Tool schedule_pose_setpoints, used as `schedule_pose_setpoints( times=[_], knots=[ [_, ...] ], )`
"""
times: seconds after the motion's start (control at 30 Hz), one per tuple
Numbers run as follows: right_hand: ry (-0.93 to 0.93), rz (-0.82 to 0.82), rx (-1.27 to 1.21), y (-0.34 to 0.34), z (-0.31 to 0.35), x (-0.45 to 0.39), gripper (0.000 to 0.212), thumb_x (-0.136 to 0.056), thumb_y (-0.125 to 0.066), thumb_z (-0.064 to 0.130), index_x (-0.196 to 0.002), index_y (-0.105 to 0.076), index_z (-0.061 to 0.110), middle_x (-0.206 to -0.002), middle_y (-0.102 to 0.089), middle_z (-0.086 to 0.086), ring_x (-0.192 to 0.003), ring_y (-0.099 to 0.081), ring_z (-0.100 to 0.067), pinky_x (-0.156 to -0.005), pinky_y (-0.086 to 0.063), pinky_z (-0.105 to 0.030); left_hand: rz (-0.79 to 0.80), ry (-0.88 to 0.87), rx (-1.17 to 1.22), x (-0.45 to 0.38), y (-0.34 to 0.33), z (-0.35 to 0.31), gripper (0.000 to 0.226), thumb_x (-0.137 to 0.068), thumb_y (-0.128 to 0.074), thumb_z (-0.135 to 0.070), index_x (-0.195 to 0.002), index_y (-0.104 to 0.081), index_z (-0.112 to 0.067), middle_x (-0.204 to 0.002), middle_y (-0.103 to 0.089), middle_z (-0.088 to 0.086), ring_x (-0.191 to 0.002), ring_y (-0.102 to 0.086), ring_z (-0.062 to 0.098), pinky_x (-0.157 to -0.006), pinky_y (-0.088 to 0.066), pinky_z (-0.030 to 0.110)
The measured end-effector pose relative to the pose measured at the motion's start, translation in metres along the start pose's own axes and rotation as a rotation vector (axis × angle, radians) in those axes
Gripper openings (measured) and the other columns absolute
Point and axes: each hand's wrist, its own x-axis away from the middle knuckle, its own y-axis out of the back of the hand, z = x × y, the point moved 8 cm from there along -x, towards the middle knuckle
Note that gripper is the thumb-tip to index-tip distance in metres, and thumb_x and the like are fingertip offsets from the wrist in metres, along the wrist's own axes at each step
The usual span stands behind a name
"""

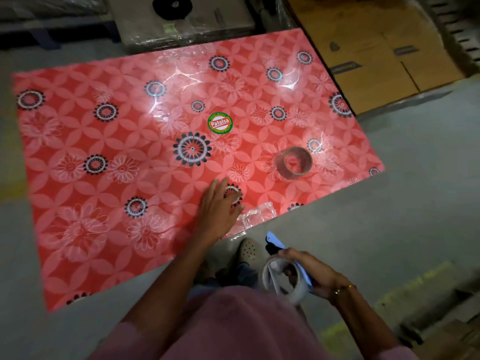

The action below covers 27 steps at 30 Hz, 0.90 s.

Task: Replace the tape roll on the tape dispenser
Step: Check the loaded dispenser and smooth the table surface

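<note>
My right hand (309, 271) holds a blue tape dispenser (288, 258) low at the right, off the table's near edge, with a pale tape roll (291, 292) on it. An empty brown cardboard tape core (294, 162) lies on the red floral table (104, 157) at the right. My left hand (220, 206) hovers over the table near its front edge, fingers spread, holding nothing. A crumpled piece of clear plastic (257, 215) lies just right of that hand.
Flattened cardboard boxes (376, 55) lie on the floor beyond the table's far right corner. A plastic-wrapped package (181, 24) with a black item on it sits behind the table. My foot in a perforated shoe (249, 250) stands on the grey floor.
</note>
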Motion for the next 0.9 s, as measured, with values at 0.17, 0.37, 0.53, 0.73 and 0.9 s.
schedule_pose_setpoints(
  times=[0.17, 0.37, 0.53, 0.73, 0.9],
  knots=[
    [-0.09, 0.191, -0.223, -0.012, 0.006, 0.008, 0.032, -0.084, -0.067, 0.036, -0.074, -0.066, 0.006, -0.06, -0.053, -0.006, -0.041, -0.048, -0.01, -0.039, -0.039, -0.02, 0.251, -0.066, 0.528, 0.026, 0.006, -0.033, 0.03, -0.1, -0.055, -0.023, -0.127, -0.065, -0.015, -0.122, -0.067, -0.001, -0.099, -0.061, 0.006, -0.09, -0.05, 0.016],
    [-0.121, 0.508, -0.178, -0.054, 0.02, 0.009, 0.052, -0.067, -0.081, 0.05, -0.069, -0.057, 0.004, -0.059, -0.041, -0.002, -0.045, -0.031, -0.009, -0.047, -0.017, -0.022, 0.543, 0.316, 1.081, 0.053, -0.005, -0.039, 0.056, -0.092, -0.05, -0.063, -0.123, -0.063, -0.019, -0.119, -0.067, 0.012, -0.1, -0.067, 0.025, -0.083, -0.057, 0.03],
    [-0.073, 0.483, -0.075, -0.071, 0.045, 0.009, 0.055, -0.058, -0.09, 0.048, -0.078, -0.064, 0.004, -0.064, -0.056, -0.006, -0.043, -0.045, -0.01, -0.04, -0.037, -0.019, 0.503, 0.347, 1.166, 0.053, 0.014, -0.023, 0.045, -0.084, -0.068, -0.054, -0.114, -0.066, -0.019, -0.121, -0.068, 0.019, -0.109, -0.067, 0.034, -0.098, -0.055, 0.045],
    [0.165, 0.27, 0.087, -0.079, 0.098, 0.004, 0.045, -0.087, -0.068, 0.036, -0.114, -0.072, 0.0, -0.11, -0.073, -0.016, -0.088, -0.07, -0.023, -0.081, -0.058, -0.033, 0.295, 0.362, 1.209, 0.052, 0.043, 0.003, 0.027, -0.09, -0.068, -0.041, -0.091, -0.069, -0.014, -0.083, -0.074, 0.007, -0.072, -0.072, 0.022, -0.067, -0.059, 0.034],
    [0.384, 0.12, 0.416, -0.078, 0.134, -0.001, 0.033, -0.095, -0.061, 0.039, -0.106, -0.078, 0.012, -0.104, -0.078, -0.008, -0.091, -0.07, -0.019, -0.082, -0.054, -0.034, 0.067, 0.512, 1.288, 0.054, 0.055, 0.035, 0.021, -0.093, -0.065, -0.032, -0.089, -0.068, -0.011, -0.086, -0.072, 0.013, -0.075, -0.071, 0.027, -0.073, -0.062, 0.042]
  ],
)
